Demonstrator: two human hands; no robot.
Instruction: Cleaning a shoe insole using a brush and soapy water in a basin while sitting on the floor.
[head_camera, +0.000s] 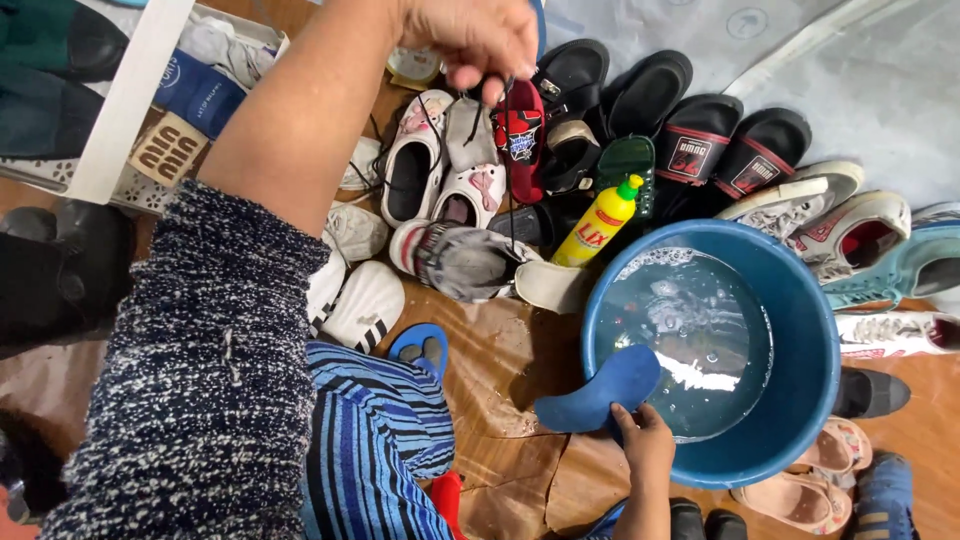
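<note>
At twelve o'clock we see the left hand (478, 40) pinched on a black shoelace (507, 150) that hangs over the heap of shoes (470, 190). At five o'clock the right hand (645, 440) grips a blue insole (600, 392), its tip resting on the rim of the blue basin (810, 400) of soapy water. A yellow detergent bottle (600, 222) lies at the basin's eleven o'clock.

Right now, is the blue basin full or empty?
Partly full: the blue basin holds clear water with suds, its level below the rim. The right hand holds a blue insole over its edge.
</note>
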